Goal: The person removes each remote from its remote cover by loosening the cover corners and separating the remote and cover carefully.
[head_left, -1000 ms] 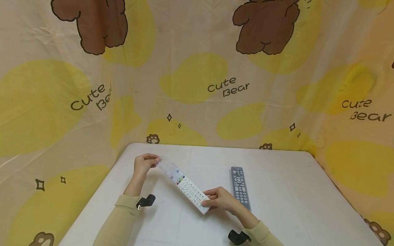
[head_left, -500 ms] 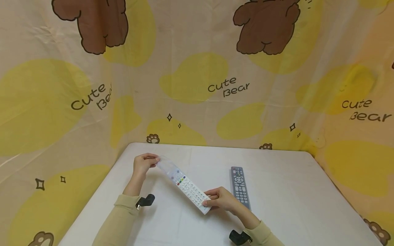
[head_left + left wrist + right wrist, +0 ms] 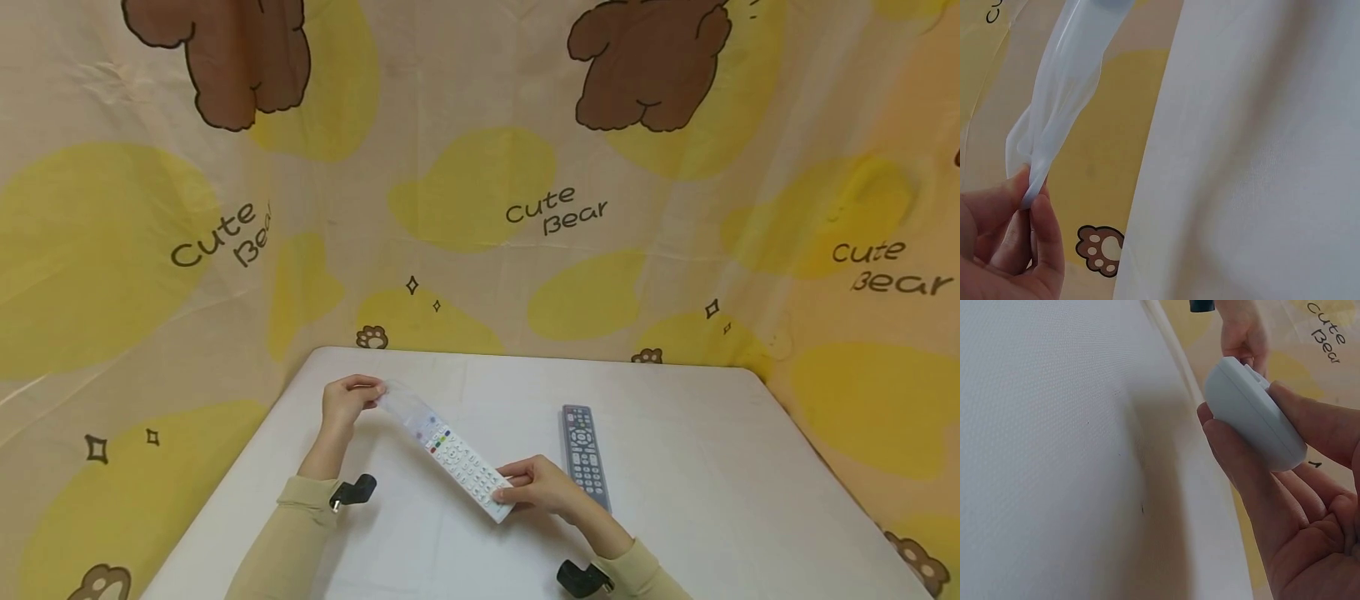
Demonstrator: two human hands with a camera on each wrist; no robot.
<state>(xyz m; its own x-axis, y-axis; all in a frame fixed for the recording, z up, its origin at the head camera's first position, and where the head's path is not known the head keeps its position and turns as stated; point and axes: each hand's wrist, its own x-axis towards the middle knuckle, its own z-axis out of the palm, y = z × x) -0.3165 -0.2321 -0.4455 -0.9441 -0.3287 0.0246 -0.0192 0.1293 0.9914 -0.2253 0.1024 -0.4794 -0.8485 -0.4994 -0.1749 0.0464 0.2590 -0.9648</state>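
A white remote control (image 3: pixel 468 471) with rows of buttons slants above the table, its far end inside a translucent plastic sleeve (image 3: pixel 408 410). My left hand (image 3: pixel 348 405) pinches the sleeve's far end between thumb and fingers. In the left wrist view the sleeve (image 3: pixel 1069 81) is gathered and creased where the fingertips hold it. My right hand (image 3: pixel 542 487) grips the remote's near end, thumb on the button side and fingers underneath. The right wrist view shows the remote's rounded white end (image 3: pixel 1257 415) between thumb and fingers.
A grey remote control (image 3: pixel 587 454) lies on the white table (image 3: pixel 697 467), just beyond the right hand. A patterned cloth (image 3: pixel 465 192) hangs behind the table and at both sides. Black wrist cameras (image 3: pixel 354 492) sit at both cuffs.
The left hand has shifted very slightly left, with the sleeve's end. The right hand and white remote stay nearly where they were; the grey remote has not moved.
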